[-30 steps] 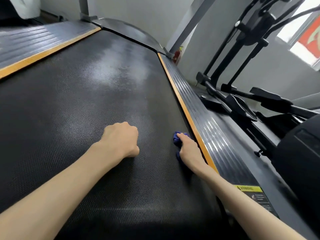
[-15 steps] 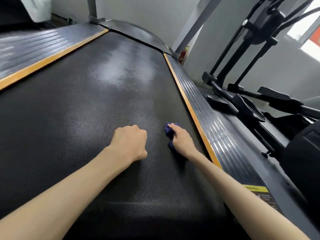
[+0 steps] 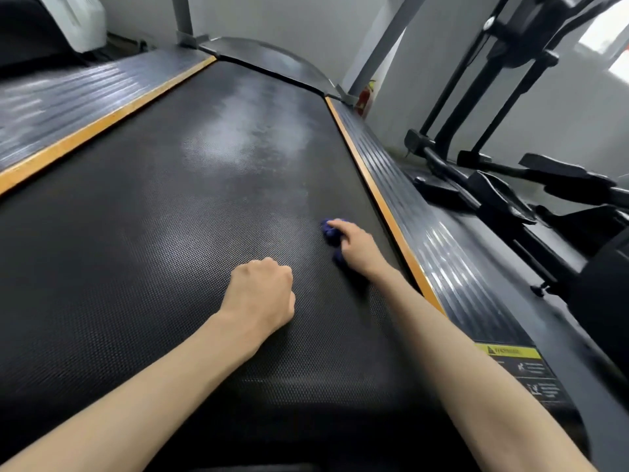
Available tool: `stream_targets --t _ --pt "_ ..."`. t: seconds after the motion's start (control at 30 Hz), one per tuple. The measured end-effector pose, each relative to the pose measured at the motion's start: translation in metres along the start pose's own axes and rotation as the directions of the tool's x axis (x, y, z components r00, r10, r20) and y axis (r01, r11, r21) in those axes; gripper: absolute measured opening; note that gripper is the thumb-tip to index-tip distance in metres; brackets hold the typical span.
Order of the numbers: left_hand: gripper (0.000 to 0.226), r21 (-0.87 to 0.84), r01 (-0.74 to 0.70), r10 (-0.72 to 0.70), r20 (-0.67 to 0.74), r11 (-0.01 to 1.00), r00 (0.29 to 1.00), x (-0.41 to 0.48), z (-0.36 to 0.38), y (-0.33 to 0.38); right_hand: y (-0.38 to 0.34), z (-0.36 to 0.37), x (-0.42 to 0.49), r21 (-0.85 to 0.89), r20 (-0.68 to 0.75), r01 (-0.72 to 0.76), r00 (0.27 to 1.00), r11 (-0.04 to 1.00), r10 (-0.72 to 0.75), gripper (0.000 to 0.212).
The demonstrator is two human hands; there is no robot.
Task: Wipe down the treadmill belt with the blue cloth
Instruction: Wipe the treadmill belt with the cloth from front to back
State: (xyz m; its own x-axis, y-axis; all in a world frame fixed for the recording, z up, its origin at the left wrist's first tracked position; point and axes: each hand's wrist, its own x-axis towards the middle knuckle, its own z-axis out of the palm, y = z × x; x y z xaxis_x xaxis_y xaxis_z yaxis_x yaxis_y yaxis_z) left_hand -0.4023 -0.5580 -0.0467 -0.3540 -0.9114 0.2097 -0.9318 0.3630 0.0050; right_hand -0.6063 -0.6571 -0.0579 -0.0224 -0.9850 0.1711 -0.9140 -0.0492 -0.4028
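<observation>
The blue cloth (image 3: 329, 229) is bunched up and gripped under the right hand (image 3: 357, 248), whose fingers are curled over it. Only a crumpled edge is seen ahead of the fingers and beside them. The cloth is pressed onto the treadmill belt (image 3: 136, 250) on its right half, near the orange strip (image 3: 381, 199) but apart from it.

The left hand (image 3: 262, 294) is closed into a fist with nothing held in it (the fingers are tucked under, so the fingertips are hidden). It is rested on the belt near the middle, closer to the camera than the right hand and apart from the cloth.

A pale patch (image 3: 238, 141) is seen on the belt farther up, toward the front end. The belt is bordered on the right by the orange strip and a ribbed grey side rail (image 3: 442, 253), and a matching pair is seen on the left. A yellow warning label (image 3: 510, 352) is fixed to the right rail beside the right forearm. A black exercise machine (image 3: 493, 199) is placed to the right of the treadmill, before a grey wall (image 3: 561, 114).
</observation>
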Motion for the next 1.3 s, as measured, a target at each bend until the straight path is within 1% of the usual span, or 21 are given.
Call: stream_targets --t 0.03,0.07,0.1,0.17,0.23,0.27,0.3,0.33,0.37,0.43,0.47,0.53,0.67,0.73,0.83,0.9,0.97,1.03,1.2,1.23,1.3 --pt "0.028 -0.013 0.003 -0.003 -0.009 1.0 1.0 0.0 0.002 -0.001 0.003 -0.001 0.01 -0.045 -0.02 -0.118 0.993 0.992 0.117 0.048" --pt "0.028 -0.025 0.002 -0.003 -0.017 1.0 1.0 -0.001 0.003 -0.002 -0.002 0.0 0.016 -0.117 -0.036 -0.179 0.984 0.977 0.176 0.048" --pt "0.028 -0.035 0.002 -0.003 -0.027 0.999 1.0 -0.002 0.003 -0.002 -0.011 0.004 0.018 -0.178 -0.047 -0.159 0.987 0.971 0.153 0.046" --pt "0.029 -0.05 0.004 -0.006 -0.046 0.999 0.999 -0.003 0.005 0.0 -0.032 0.018 0.009 -0.152 0.03 0.065 0.998 0.986 -0.061 0.047" --pt "0.029 -0.057 0.008 -0.013 -0.08 0.998 0.997 -0.003 0.008 -0.002 -0.042 0.025 -0.008 -0.008 0.157 0.32 0.936 0.947 -0.315 0.048" --pt "0.027 -0.066 0.011 -0.018 -0.091 0.998 0.996 -0.003 0.01 -0.003 -0.038 0.02 -0.008 0.033 0.185 0.366 0.912 0.93 -0.365 0.048" --pt "0.024 -0.072 0.014 -0.019 -0.075 0.997 0.997 -0.003 0.011 -0.004 -0.028 0.012 -0.004 0.035 0.177 0.341 0.923 0.94 -0.341 0.049" --pt "0.02 -0.076 0.001 -0.006 -0.056 0.997 0.998 -0.003 0.012 -0.006 -0.014 0.005 0.002 0.014 0.132 0.242 0.961 0.97 -0.242 0.05" --pt "0.019 -0.074 0.001 -0.006 -0.059 0.997 0.998 -0.002 0.016 -0.007 0.002 -0.001 0.009 -0.025 0.064 0.088 0.994 0.996 -0.086 0.052" --pt "0.024 -0.068 0.019 -0.025 -0.081 0.997 0.996 -0.003 0.023 -0.009 0.026 -0.004 0.016 -0.104 -0.064 -0.194 0.98 0.975 0.188 0.049" --pt "0.029 -0.079 0.012 -0.019 -0.083 0.997 0.996 -0.005 0.026 -0.009 0.027 -0.001 0.016 -0.148 -0.101 -0.227 0.972 0.962 0.214 0.041" --pt "0.04 -0.146 -0.034 0.021 -0.087 0.989 0.996 -0.007 0.029 -0.009 0.019 0.008 0.009 -0.209 -0.123 -0.176 0.981 0.962 0.153 0.031" --pt "0.05 -0.141 -0.036 0.023 -0.091 0.989 0.996 -0.006 0.029 -0.008 0.009 0.003 -0.032 -0.181 -0.027 0.037 0.999 0.983 -0.043 0.044" --pt "0.05 -0.147 -0.027 0.013 -0.091 0.989 0.996 -0.005 0.027 -0.006 0.013 -0.007 -0.04 -0.133 0.034 0.093 0.995 0.987 -0.089 0.048" --pt "0.05 -0.142 -0.031 0.018 -0.099 0.989 0.995 -0.005 0.028 -0.006 0.017 -0.017 -0.017 -0.152 0.063 -0.06 0.996 0.987 0.07 0.061" --pt "0.049 -0.128 -0.027 0.013 -0.104 0.991 0.994 -0.004 0.024 -0.007 0.013 -0.012 -0.007 -0.141 -0.003 -0.194 0.981 0.971 0.195 0.062" --pt "0.045 -0.104 -0.02 0.012 -0.084 0.994 0.996 -0.004 0.018 -0.007 0.003 -0.006 -0.016 -0.12 -0.072 -0.234 0.971 0.965 0.226 0.057" --pt "0.043 -0.081 -0.008 0.003 -0.058 0.997 0.998 -0.002 0.014 -0.009 -0.005 -0.004 -0.043 -0.071 -0.081 -0.167 0.984 0.983 0.161 0.056" --pt "0.048 -0.093 0.029 -0.034 -0.048 0.995 0.998 0.003 0.01 -0.011 -0.004 -0.014 -0.11 -0.083 -0.037 0.129 0.99 0.988 -0.133 0.041" --pt "0.048 -0.091 0.026 -0.031 -0.057 0.995 0.998 0.003 0.01 -0.01 0.0 -0.016 -0.109 -0.085 -0.022 0.158 0.987 0.984 -0.16 0.04" --pt "0.044 -0.096 0.022 -0.029 -0.067 0.995 0.997 0.002 0.011 -0.01 0.008 -0.016 -0.091 -0.081 -0.021 0.128 0.991 0.988 -0.13 0.038"
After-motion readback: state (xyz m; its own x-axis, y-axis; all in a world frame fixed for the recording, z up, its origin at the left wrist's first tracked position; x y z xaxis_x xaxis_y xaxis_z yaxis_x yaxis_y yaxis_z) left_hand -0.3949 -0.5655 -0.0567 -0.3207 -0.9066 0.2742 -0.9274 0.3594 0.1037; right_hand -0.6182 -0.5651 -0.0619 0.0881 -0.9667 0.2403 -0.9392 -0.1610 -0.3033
